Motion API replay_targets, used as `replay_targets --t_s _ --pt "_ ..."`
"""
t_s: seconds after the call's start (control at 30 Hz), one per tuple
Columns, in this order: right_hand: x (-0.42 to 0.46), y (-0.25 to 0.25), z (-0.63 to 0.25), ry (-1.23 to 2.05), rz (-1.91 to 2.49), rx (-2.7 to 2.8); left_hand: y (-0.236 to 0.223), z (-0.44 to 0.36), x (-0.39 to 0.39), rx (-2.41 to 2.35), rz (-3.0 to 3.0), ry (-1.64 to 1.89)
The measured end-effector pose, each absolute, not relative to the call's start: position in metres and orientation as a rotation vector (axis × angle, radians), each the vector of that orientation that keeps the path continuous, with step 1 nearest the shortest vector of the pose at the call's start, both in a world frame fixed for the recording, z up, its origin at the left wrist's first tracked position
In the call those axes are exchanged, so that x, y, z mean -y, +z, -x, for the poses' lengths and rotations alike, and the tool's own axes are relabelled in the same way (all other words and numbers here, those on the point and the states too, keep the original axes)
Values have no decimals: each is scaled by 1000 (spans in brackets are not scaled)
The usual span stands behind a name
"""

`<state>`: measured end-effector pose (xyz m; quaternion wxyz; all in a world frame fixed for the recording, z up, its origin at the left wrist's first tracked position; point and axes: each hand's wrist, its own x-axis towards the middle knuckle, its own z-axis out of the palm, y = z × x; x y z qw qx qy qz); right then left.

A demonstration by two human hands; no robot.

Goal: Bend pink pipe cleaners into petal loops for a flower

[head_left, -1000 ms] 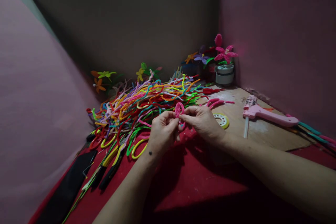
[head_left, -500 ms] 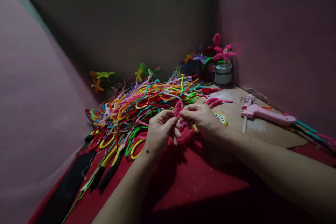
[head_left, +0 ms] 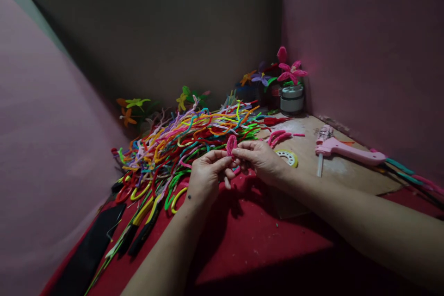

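Note:
A looped pink pipe cleaner stands upright between my two hands, in front of the heap of pipe cleaners. My left hand pinches its lower left side between thumb and fingers. On the other side, my right hand grips it with thumb and forefinger. The fingertips nearly meet and hide the bottom of the loop. Several pink pipe cleaner loops lie on the board just beyond my right hand.
A pile of coloured pipe cleaners covers the table's back left. Pliers and a black phone-like slab lie left. A pink glue gun and a roll of tape rest on brown board. Pipe-cleaner flowers stand behind.
Both hands have shifted slightly left in view along with the pink loop, and the whole scene has slid a little left too. The grip on the loop looks nearly the same.

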<state>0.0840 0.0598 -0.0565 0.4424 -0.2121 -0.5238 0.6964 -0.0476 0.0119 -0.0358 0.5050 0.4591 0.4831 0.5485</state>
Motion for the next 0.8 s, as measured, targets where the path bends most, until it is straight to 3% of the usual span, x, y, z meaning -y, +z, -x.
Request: replay_targets --t_s 0.5,0.8 --pt "-59 -53 -88 1895 363 1400 -29 52 -9 -1077 -1073 1119" --pt "-67 -55 -87 1710 520 1178 -27 45 -5 -1225 -1226 1064"
